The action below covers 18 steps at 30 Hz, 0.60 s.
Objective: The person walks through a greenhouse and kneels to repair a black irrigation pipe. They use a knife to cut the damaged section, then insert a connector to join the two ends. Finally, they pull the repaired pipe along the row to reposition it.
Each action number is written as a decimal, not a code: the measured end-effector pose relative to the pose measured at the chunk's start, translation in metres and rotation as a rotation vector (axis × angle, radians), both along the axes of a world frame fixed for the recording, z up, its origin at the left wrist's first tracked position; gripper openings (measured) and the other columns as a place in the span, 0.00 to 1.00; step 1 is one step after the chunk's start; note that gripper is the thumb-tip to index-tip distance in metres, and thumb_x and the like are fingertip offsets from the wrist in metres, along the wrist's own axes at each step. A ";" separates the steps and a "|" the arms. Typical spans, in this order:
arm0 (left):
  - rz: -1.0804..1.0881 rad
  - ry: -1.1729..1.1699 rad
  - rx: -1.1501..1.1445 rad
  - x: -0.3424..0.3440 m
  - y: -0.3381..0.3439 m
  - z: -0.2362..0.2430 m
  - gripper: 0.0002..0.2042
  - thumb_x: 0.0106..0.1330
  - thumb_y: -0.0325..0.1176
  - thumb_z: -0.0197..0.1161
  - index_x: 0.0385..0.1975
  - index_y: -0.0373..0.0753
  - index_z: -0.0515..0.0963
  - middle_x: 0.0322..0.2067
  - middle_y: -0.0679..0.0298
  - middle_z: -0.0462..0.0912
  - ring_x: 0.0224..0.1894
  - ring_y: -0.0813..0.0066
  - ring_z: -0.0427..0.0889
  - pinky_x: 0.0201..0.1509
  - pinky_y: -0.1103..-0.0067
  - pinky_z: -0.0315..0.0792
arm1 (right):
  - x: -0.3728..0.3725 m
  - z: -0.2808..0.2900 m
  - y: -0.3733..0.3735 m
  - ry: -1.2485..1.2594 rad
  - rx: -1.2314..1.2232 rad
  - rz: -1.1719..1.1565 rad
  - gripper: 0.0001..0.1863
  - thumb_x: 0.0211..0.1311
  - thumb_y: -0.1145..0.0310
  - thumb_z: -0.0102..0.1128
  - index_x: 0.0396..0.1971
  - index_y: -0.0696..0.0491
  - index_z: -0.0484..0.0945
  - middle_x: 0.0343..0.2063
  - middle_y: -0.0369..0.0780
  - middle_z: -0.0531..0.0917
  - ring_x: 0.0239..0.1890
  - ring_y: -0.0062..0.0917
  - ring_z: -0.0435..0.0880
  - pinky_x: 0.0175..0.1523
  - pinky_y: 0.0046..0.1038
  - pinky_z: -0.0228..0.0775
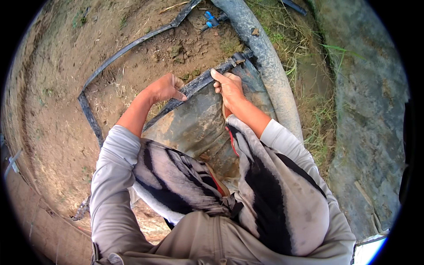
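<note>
A flat, soil-marked black tube (198,84) runs diagonally between my hands to a black fitting (239,58) beside a thick grey pipe (273,79). My left hand (167,88) grips the tube lower along it, fingers curled round it. My right hand (228,88) holds the same tube closer to the fitting, thumb on top. Beneath the tube lies a dark, dirty plastic sheet (185,123). A small blue valve (210,20) on a short black piece sits further off near the pipe's top.
More flat black tubing (104,63) loops over the bare soil (53,88) on the left. Right of the pipe grows a strip of grass (314,110), then a grey sheet-covered band (362,128). My bent legs in patterned trousers fill the lower middle.
</note>
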State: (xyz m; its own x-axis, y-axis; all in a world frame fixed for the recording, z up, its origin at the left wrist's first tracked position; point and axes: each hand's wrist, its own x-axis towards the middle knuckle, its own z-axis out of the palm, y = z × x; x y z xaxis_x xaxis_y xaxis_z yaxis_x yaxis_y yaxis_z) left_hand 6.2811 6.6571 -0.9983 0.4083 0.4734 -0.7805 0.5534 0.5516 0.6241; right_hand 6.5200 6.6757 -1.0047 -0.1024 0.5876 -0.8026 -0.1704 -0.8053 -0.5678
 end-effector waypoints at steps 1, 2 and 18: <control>-0.055 -0.027 0.018 -0.004 -0.004 -0.003 0.11 0.56 0.38 0.70 0.34 0.38 0.82 0.25 0.73 0.80 0.26 0.81 0.71 0.30 0.78 0.65 | 0.002 -0.001 0.001 0.048 -0.012 0.001 0.10 0.54 0.66 0.68 0.26 0.53 0.75 0.23 0.32 0.76 0.22 0.15 0.72 0.23 0.18 0.62; 0.003 -0.060 -0.122 -0.007 -0.006 0.003 0.15 0.59 0.44 0.65 0.38 0.39 0.81 0.28 0.72 0.81 0.30 0.80 0.73 0.33 0.77 0.66 | 0.002 -0.002 0.002 0.068 -0.002 -0.006 0.11 0.54 0.65 0.68 0.24 0.53 0.75 0.22 0.32 0.75 0.21 0.15 0.72 0.23 0.18 0.62; 0.221 -0.343 -0.193 0.044 0.021 0.011 0.23 0.62 0.49 0.61 0.44 0.34 0.76 0.31 0.63 0.82 0.36 0.79 0.79 0.39 0.81 0.72 | 0.053 0.052 0.031 -0.326 0.103 0.560 0.19 0.60 0.53 0.59 0.26 0.57 0.79 0.20 0.33 0.78 0.20 0.14 0.73 0.24 0.16 0.63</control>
State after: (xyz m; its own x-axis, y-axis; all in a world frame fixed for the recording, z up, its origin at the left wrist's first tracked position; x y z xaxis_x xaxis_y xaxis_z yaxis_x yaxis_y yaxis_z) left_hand 6.3256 6.6781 -0.9877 0.5644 0.4375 -0.7000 0.1880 0.7576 0.6251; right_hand 6.5730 6.7069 -0.9531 -0.1762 0.5919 -0.7865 0.4533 -0.6605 -0.5986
